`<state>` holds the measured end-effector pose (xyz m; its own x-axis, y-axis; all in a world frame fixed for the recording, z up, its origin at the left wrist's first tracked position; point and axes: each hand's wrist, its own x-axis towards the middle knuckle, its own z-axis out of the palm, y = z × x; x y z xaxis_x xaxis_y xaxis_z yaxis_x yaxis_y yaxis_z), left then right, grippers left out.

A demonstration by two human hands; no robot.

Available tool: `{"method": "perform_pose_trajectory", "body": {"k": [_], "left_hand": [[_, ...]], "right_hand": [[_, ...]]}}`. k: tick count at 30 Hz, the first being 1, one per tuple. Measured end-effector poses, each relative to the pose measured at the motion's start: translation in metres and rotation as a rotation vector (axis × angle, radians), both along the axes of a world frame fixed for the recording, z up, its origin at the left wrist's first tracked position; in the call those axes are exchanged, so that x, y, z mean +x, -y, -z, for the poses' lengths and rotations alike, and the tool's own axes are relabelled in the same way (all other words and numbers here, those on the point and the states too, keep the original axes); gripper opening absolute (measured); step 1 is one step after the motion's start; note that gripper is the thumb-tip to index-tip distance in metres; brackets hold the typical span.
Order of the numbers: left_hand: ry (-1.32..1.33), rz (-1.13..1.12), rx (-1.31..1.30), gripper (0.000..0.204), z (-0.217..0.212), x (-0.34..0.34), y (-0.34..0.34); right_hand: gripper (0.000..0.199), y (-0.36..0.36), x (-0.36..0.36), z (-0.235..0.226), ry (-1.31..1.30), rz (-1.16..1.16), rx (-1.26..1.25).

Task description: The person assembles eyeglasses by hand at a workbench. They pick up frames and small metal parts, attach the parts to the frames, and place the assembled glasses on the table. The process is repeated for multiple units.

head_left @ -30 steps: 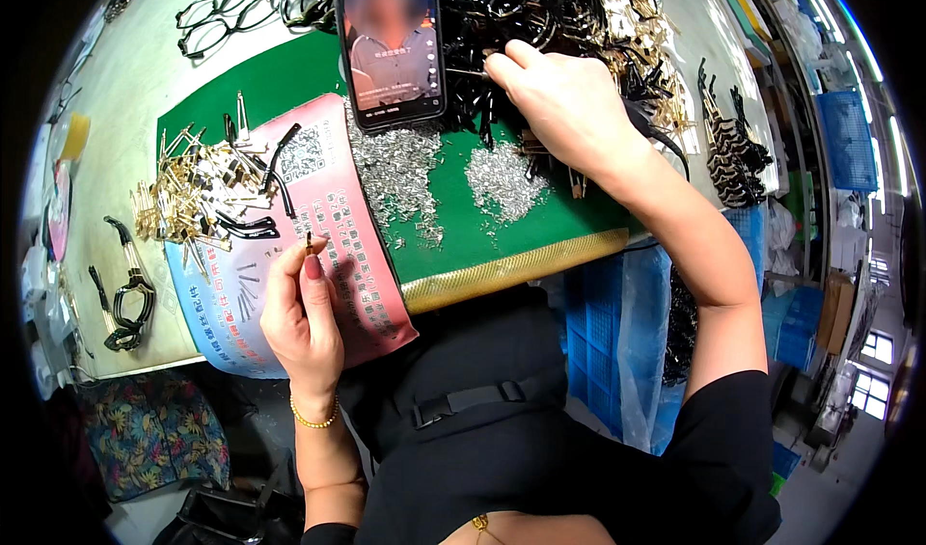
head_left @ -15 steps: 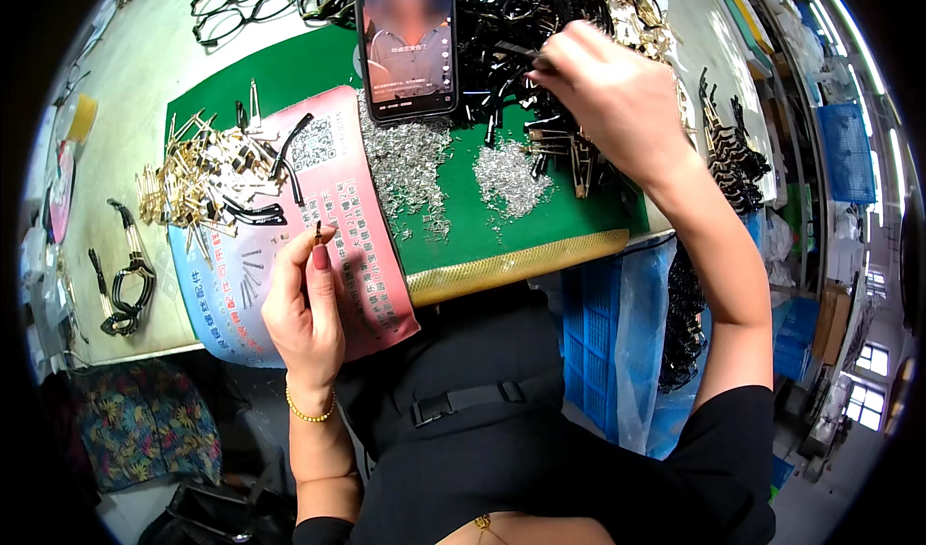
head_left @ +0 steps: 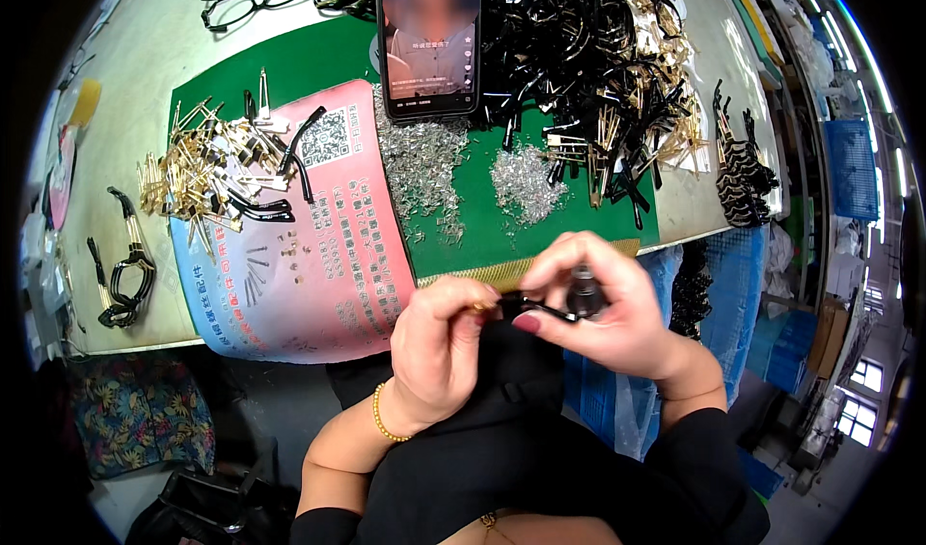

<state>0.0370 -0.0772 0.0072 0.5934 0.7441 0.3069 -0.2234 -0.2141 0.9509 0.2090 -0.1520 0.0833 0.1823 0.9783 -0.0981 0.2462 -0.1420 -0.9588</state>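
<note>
While both hands meet just off bench (head_left: 125, 285) near edge, left hand (head_left: 439, 347) pinches gold end of black temple arm (head_left: 526, 306); right hand (head_left: 603, 309) fingers closed on it, possibly with small tool. Fitting step; next needs steady alignment.

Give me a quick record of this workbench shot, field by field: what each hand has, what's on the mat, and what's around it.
left hand: pinches one end of a black eyeglass part, a small gold piece at the fingertips
right hand: grips the same part from the other side, with a dark round piece under the fingers
position: both hands raised in front of the table edge, above the lap
green mat: two heaps of tiny silver parts
phone: propped upright, screen lit
pink sheet: gold temple pieces at its far left corner
back right: pile of black frames
</note>
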Motion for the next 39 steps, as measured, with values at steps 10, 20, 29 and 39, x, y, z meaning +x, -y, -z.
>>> {"method": "perform_pose_trajectory", "body": {"k": [10,20,29,39], "left_hand": [[-0.118,0.38,-0.833,0.032,-0.017,-0.015,-0.016],[-0.133,0.361,-0.576,0.026,0.007,-0.015,-0.011],[-0.36,0.396,-0.293,0.021,-0.005,-0.01,-0.017],[-0.344,0.184,-0.414,0.033,0.001,-0.015,-0.013]], "right_hand": [[0.007,-0.004,0.002,0.018,-0.45,0.316,0.012],[0.011,-0.011,0.0,0.027,-0.457,0.21,-0.12],[0.026,0.003,0.028,0.027,0.3,-0.094,-0.119],[0.039,0.015,0.036,0.025,0.917,-0.214,-0.198]]}}
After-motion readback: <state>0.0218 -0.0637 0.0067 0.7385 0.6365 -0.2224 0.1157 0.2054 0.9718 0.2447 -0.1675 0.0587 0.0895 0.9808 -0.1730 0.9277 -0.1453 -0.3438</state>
